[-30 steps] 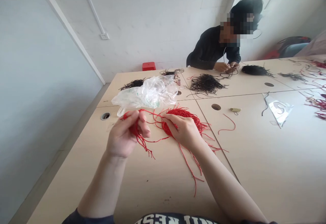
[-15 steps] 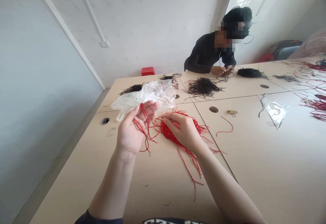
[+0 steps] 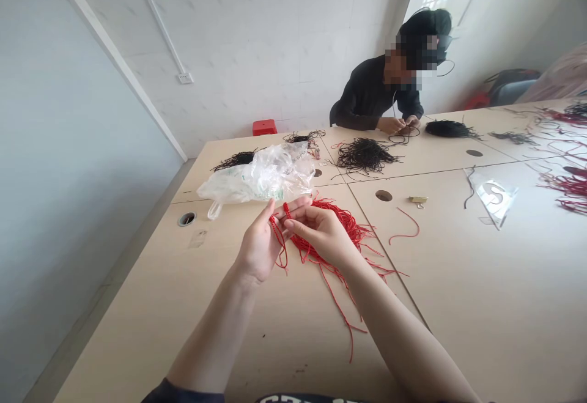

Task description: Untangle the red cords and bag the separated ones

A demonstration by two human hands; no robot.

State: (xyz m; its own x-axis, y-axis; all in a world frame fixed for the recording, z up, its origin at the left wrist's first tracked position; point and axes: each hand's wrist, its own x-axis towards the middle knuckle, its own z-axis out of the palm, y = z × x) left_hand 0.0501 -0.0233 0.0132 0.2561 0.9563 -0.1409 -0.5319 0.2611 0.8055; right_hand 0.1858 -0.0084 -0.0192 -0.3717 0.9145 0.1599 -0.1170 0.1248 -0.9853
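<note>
Right hand (image 3: 323, 238): narrow pinch, thumb and fingertips (image 3: 290, 223) closed on a red cord (image 3: 285, 210). Left hand (image 3: 260, 249): palm turned up, fingers spread wide, a short loop of the cord hanging at the thumb side. Can't tell if it's clamped or just draped there. The hands are just apart, linked by that cord.

Directly under them, a loose red cord pile (image 3: 332, 225) sits on the table (image 3: 284, 342), with long ends trailing toward the near edge (image 3: 343, 312). Right wrist is just above the pile.

Plastic bag (image 3: 257, 178), clear and crumpled, lies just behind the left hand. Table hole (image 3: 186, 219) is off to the left of it.

Right of the pile: brass clip (image 3: 418, 199), single red strand (image 3: 406, 229), clear S-marked sheet (image 3: 493, 198).

Far side: black cord piles (image 3: 364, 155) and (image 3: 452, 128), more red cord (image 3: 571, 186) at the right end. Seated co-worker (image 3: 367, 94) across the table, both hands (image 3: 398, 125) on a black cord (image 3: 403, 139). Red stool (image 3: 265, 127) by the wall.
</note>
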